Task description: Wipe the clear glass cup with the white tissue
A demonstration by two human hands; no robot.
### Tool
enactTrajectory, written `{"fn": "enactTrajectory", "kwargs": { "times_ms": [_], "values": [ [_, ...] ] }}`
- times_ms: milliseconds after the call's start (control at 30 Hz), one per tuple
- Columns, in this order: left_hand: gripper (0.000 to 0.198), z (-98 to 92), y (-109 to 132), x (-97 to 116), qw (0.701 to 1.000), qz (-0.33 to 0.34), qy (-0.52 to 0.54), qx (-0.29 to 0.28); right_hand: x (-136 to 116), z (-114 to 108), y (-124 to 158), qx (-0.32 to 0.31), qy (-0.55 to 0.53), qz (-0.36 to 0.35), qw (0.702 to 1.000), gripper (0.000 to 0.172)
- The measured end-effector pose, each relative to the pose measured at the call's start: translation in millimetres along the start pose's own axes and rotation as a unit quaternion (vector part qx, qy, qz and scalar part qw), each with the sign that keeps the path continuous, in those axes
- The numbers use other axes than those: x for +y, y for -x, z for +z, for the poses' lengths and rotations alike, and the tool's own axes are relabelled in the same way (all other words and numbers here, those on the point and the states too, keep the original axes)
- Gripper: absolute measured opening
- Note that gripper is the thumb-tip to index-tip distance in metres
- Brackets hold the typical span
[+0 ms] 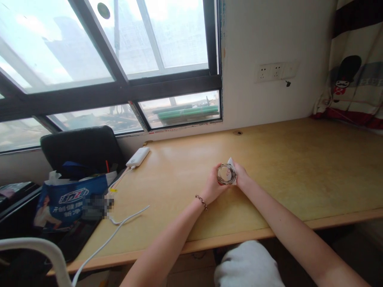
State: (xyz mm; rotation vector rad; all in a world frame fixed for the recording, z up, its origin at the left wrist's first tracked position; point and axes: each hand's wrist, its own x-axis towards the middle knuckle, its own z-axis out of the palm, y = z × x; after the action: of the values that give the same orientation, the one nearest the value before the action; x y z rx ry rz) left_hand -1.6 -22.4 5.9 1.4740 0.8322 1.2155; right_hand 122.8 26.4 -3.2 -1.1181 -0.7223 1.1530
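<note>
Over the middle of the wooden table I hold a clear glass (pixel 226 174) with a faceted rim, its round opening turned toward me. My left hand (pixel 214 185) is wrapped round its left side, with a beaded bracelet on the wrist. On the other side my right hand (pixel 241 175) is closed against the glass, pressing a white tissue or cloth (pixel 230 161) to it. A bit of the white material sticks up above the rim. The fingertips of both hands are mostly hidden behind the glass.
A white power bank (pixel 138 157) with cables lies on the table (pixel 185 167) at the left. A loose white cable (pixel 125 220) trails off the front edge. A blue bag (pixel 67 203) and a black chair (pixel 80 149) stand left of the table. Wall sockets (pixel 271 71) are behind.
</note>
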Motion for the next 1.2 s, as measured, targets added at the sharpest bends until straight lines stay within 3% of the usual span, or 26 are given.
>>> {"fn": "enactTrajectory", "kwargs": {
  "times_ms": [67,133,267,467,600,700,800,867,967,1200],
  "values": [
    [0.079,-0.4,1,-5,0.999,-0.009,-0.007,0.046,-1,3,5,0.006,-0.006,0.039,0.999,0.041],
    [0.076,-2.8,2,-10,0.996,-0.013,-0.007,0.091,-2,7,11,-0.007,0.004,0.029,1.000,0.041],
    [0.065,-9.0,-2,-18,0.990,-0.032,-0.020,0.135,-3,14,21,-0.119,0.022,-0.036,0.992,0.044],
    [0.054,-10.3,-13,-26,0.985,-0.108,0.090,0.096,-14,13,30,-0.188,0.091,-0.116,0.971,0.036],
    [0.059,-11.9,-14,-24,0.972,-0.127,0.181,0.074,-20,10,34,-0.222,0.162,-0.168,0.947,0.030],
    [0.057,-15.0,-16,-22,0.942,-0.153,0.294,0.047,-19,11,37,-0.229,0.247,-0.243,0.910,0.024],
    [0.055,-19.7,-20,-22,0.894,-0.190,0.405,0.035,-15,14,40,-0.241,0.317,-0.371,0.839,0.015],
    [0.052,-23.5,-22,-22,0.870,-0.202,0.445,0.061,-14,15,42,-0.253,0.332,-0.434,0.798,0.012],
    [0.053,-28.6,-23,-20,0.854,-0.214,0.467,0.078,-15,13,42,-0.223,0.348,-0.474,0.778,0.017],
    [0.066,-35.3,-18,-12,0.865,-0.248,0.434,-0.032,-20,5,38,0.004,0.351,-0.457,0.817,0.020]
  ]
}}
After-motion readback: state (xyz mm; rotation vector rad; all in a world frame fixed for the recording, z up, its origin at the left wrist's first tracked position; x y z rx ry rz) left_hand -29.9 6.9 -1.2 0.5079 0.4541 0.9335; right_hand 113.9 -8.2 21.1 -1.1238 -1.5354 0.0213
